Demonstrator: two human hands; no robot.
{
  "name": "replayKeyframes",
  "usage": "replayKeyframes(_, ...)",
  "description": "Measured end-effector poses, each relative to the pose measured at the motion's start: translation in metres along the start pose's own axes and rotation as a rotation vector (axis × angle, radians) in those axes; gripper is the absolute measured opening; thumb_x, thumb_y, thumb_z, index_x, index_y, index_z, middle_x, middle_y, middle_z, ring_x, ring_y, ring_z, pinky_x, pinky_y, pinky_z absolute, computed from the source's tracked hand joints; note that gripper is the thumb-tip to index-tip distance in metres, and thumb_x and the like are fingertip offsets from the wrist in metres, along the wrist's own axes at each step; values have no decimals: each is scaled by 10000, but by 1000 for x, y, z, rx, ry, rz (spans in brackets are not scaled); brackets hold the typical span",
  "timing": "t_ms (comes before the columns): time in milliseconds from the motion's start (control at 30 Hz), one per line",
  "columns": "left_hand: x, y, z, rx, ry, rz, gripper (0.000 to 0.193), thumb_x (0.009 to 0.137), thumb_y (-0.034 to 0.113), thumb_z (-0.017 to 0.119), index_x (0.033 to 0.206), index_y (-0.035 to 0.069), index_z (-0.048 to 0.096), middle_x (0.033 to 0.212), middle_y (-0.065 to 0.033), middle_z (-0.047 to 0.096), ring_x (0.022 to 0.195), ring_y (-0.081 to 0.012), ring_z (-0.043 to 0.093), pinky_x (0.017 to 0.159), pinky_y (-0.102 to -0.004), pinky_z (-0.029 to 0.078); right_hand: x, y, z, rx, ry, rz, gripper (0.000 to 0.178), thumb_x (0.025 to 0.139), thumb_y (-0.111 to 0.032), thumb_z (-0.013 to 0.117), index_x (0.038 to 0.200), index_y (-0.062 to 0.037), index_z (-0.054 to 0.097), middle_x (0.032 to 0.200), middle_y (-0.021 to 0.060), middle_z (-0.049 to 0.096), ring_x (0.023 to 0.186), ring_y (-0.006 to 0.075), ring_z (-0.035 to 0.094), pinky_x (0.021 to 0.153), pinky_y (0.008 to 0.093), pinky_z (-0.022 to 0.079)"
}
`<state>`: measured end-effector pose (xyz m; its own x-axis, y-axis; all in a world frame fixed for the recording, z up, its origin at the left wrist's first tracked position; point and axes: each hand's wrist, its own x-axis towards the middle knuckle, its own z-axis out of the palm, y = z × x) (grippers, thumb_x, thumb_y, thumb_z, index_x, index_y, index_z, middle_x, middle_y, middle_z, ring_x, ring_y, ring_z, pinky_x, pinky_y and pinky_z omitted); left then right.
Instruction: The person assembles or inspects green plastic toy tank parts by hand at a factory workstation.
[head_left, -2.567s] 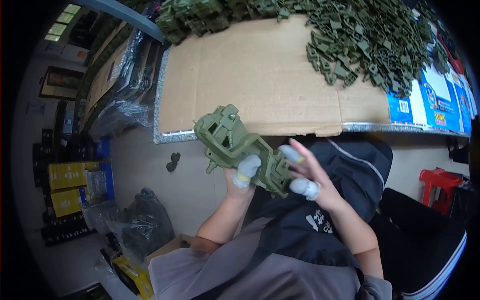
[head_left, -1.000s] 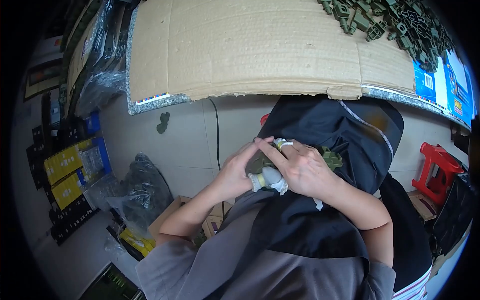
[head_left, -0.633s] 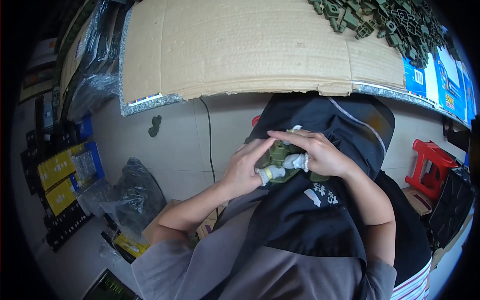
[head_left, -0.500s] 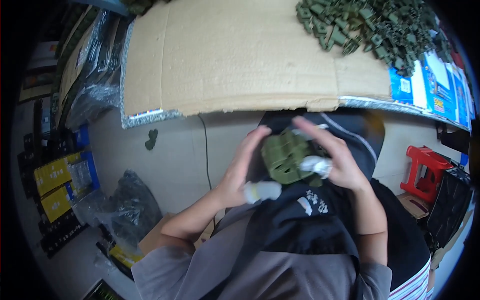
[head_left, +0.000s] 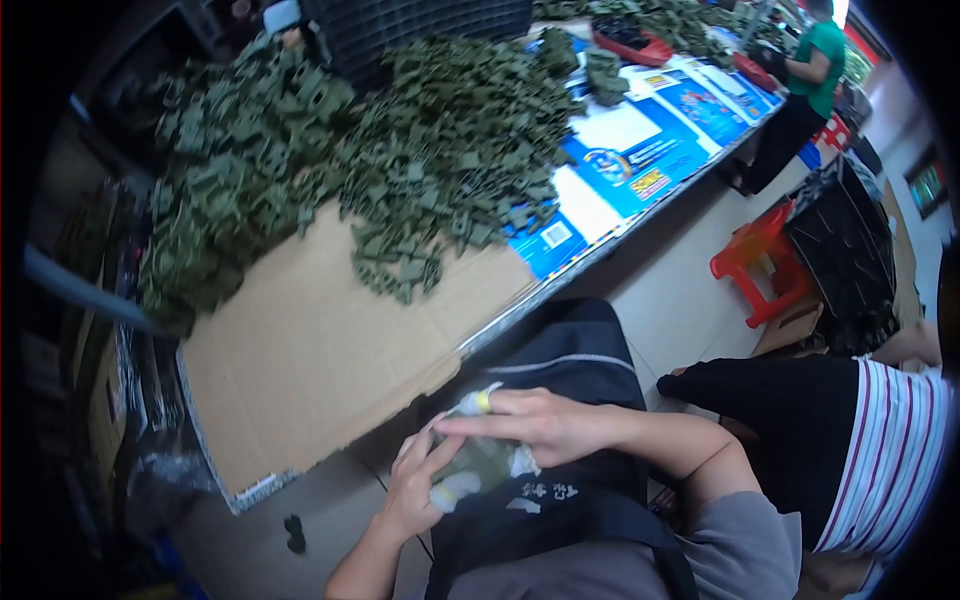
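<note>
Over my lap, both hands are around an olive-green moulded plastic piece (head_left: pixel 482 462), which is blurred and partly covered by my fingers. My left hand (head_left: pixel 412 492) grips its left side, with a white wrap on the thumb. From the right, my right hand (head_left: pixel 545 428) reaches over its top, and white wraps show on its fingers too. The fingertips of the two hands meet at the piece's far edge. Its exact kind cannot be made out.
A cardboard-covered table (head_left: pixel 300 340) stands ahead, with heaps of green plastic parts (head_left: pixel 440 150) and a black crate (head_left: pixel 420 35). A red stool (head_left: pixel 765 260) is at the right. Beside me sits a person in striped clothing (head_left: pixel 890 450); another in green (head_left: pixel 820 60) works farther off.
The view has swung to the right, bringing the heaps and other people into sight. My hands, held apart around the green piece before, have closed in on it.
</note>
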<state>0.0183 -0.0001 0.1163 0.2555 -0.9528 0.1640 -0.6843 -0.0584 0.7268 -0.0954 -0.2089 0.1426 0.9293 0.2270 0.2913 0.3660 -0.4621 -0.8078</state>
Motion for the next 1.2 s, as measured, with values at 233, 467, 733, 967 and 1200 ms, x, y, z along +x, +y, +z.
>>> replayKeyframes(233,15,10,-41,-687,369,-44,1152,530,161,861,1398,98,106,1290,-169,368,1144,-287,462,926,-388,416,-14,-13,-50,127,443,-55,619,732,-180,709,1278,-62,442,1155,138,520,1077,280,492,908,340,388)
replayKeyframes(467,56,-5,-37,-499,410,-39,887,626,122,789,1320,61,240,1250,-143,391,1153,-261,453,960,-366,390,-24,-1,-63,-8,421,35,563,714,-167,697,1228,-56,498,1126,180,522,1052,298,509,902,371,392)
replayKeyframes(733,112,-55,-128,250,435,-168,889,721,347,703,1407,115,188,1379,-215,270,1302,-386,213,1058,-440,214,-101,154,-243,43,1739,189,525,832,-8,530,1320,-50,342,1219,110,465,1082,209,478,890,306,419)
replayKeyframes(967,115,-112,-226,818,719,-252,672,759,366,663,1333,165,375,1297,-196,408,1267,-397,266,1048,-492,219,-143,306,-400,-1161,1020,1174,778,798,-285,623,1422,-191,167,1111,351,489,1107,451,429,1015,437,236)
replayKeyframes(1200,84,-131,-286,923,848,-402,656,740,442,654,1279,138,438,1238,-163,473,1227,-362,339,1027,-472,254,-43,208,-226,-773,1178,340,645,855,-174,558,1399,-84,224,1421,170,255,1278,303,297,1029,432,251)
